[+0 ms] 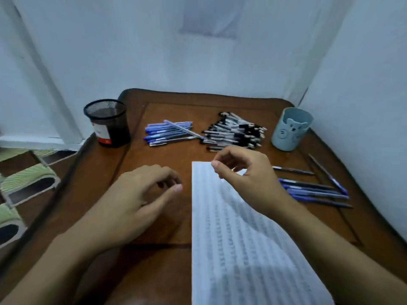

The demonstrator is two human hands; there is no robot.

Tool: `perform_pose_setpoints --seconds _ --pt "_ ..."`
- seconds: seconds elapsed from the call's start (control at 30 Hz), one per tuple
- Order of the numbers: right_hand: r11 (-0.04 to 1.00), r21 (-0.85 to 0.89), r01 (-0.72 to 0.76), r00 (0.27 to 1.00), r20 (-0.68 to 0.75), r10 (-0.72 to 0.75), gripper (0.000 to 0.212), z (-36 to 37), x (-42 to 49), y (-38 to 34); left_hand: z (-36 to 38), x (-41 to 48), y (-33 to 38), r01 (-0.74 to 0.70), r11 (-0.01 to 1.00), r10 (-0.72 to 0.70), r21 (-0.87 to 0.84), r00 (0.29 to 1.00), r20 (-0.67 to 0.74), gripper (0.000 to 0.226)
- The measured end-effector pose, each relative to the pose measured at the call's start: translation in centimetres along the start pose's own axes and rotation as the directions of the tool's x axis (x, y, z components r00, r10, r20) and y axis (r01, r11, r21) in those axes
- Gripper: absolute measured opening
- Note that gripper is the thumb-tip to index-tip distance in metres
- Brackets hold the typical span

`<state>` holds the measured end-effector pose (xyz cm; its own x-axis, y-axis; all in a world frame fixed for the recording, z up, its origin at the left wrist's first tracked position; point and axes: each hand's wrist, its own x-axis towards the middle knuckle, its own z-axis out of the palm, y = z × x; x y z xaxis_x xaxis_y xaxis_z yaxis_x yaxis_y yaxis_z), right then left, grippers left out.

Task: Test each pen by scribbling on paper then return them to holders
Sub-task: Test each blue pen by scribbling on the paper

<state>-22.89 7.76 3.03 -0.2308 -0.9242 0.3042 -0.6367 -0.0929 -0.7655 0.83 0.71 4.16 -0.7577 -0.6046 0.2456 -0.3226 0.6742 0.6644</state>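
On the wooden table [198, 106] black pens [235, 133] lie crosswise just beyond the empty, half-curled right hand [244, 170]; the left hand [141, 194], also empty, is farther.

Head-worn view, close, downward over the table [167, 219]

Paper's [242, 249] near end cut off

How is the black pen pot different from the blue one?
The black mesh holder is see-through wire with a red and white label; the blue holder is solid with a bear face. The black mesh holder stands on the left of the table, the blue holder on its right. Both stand upright with open tops.
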Motion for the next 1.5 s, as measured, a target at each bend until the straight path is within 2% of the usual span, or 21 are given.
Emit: perform_pose_setpoints --seconds 0.03,0.13,0.2,0.37,0.53,0.7,0.83,0.9,1.0,1.07,1.1,1.13,1.17,1.2,1.27,1.33,1.4,1.5 --pt "0.999 -0.03 -0.026 0.999 -0.029 0.025 0.009 -1.3 -0.5 0.9 0.9 0.9 -0.1 -0.052 0.999 0.052 0.004 0.999 0.004 0.015" --pt "0.984 -0.141 -0.111 0.989 -0.115 0.095 0.006 -5.6 -2.5 4.0 4.8 4.2 -0.1 -0.049 0.976 0.019 0.212 0.99 0.139 0.031" --pt "0.955 -0.25 -0.159 0.983 -0.128 0.13 0.004 -7.3 -3.1 6.0 6.3 5.0 -0.5 -0.024 0.959 -0.032 0.283 0.981 0.19 0.041" --pt "0.804 -0.534 -0.262 0.964 -0.099 0.248 0.013 -10.2 -2.8 10.3 8.4 6.0 -1.8 -0.029 0.943 -0.063 0.332 0.963 0.261 0.066" --pt "0.668 -0.692 -0.274 0.944 -0.061 0.324 0.028 -10.5 -0.7 11.4 8.8 6.1 -2.5 -0.031 0.93 -0.087 0.367 0.95 0.3 0.069" --pt "0.625 -0.738 -0.255 0.934 -0.02 0.357 0.028 -10.1 0.8 12.2 8.5 6.3 -3.5 -0.068 0.928 -0.038 0.367 0.961 0.275 0.063" --pt "0.66 -0.713 -0.238 0.952 -0.036 0.305 0.016 -10.0 1.1 12.4 8.2 6.1 -4.3 -0.078 0.929 -0.02 0.362 0.966 0.259 0.058" --pt "0.735 -0.647 -0.202 0.975 -0.062 0.213 0.015 -9.5 1.2 12.0 8.0 5.9 -4.7 -0.076 0.933 -0.011 0.352 0.971 0.24 0.056" --pt "0.918 -0.377 -0.123 0.989 -0.121 0.083 0.01 -8.4 1.0 9.9 7.5 5.5 -5.1 -0.059 0.937 -0.026 0.345 0.971 0.237 0.056" --pt "0.991 -0.016 -0.135 0.981 -0.145 0.131 0.01 -7.5 1.0 8.4 7.1 5.0 -5.5 -0.051 0.94 -0.032 0.338 0.972 0.234 0.056" --pt "0.961 0.231 -0.149 0.976 -0.125 0.181 0.01 -6.9 0.9 7.7 6.8 4.8 -5.7 -0.047 0.941 -0.035 0.336 0.972 0.234 0.056" --pt "0.858 0.484 -0.173 0.968 -0.077 0.239 0.01 -6.2 0.8 7.3 6.6 4.4 -5.9 -0.043 0.942 -0.04 0.334 0.971 0.238 0.057" --pt "0.685 0.698 -0.21 0.956 -0.001 0.295 0.009 -5.6 0.7 7.0 6.3 4.2 -6.0 -0.042 0.942 -0.044 0.333 0.968 0.246 0.059" --pt "0.482 0.838 -0.256 0.935 0.089 0.342 0.011 -4.9 0.6 6.9 6.0 3.9 -6.2 -0.045 0.941 -0.045 0.335 0.966 0.256 0.06" --pt "0.156 0.932 -0.326 0.888 0.246 0.388 0.032 -3.8 0.4 6.9 5.3 3.6 -6.5 -0.059 0.935 -0.043 0.35 0.96 0.277 0.061" --pt "-0.039 0.946 -0.321 0.874 0.312 0.372 0.056 -2.8 0.5 7.5 4.6 3.2 -6.9 -0.073 0.933 -0.032 0.353 0.959 0.281 0.06" --pt "-0.141 0.944 -0.3 0.875 0.331 0.355 0.069 -2.2 0.5 7.9 4.0 2.7 -7.4 -0.078 0.936 -0.015 0.344 0.965 0.26 0.057" --pt "-0.192 0.946 -0.263 0.882 0.316 0.349 0.069 -1.9 0.6 8.2 3.9 2.0 -7.9 -0.081 0.95 0.021 0.301 0.98 0.198 0.051"
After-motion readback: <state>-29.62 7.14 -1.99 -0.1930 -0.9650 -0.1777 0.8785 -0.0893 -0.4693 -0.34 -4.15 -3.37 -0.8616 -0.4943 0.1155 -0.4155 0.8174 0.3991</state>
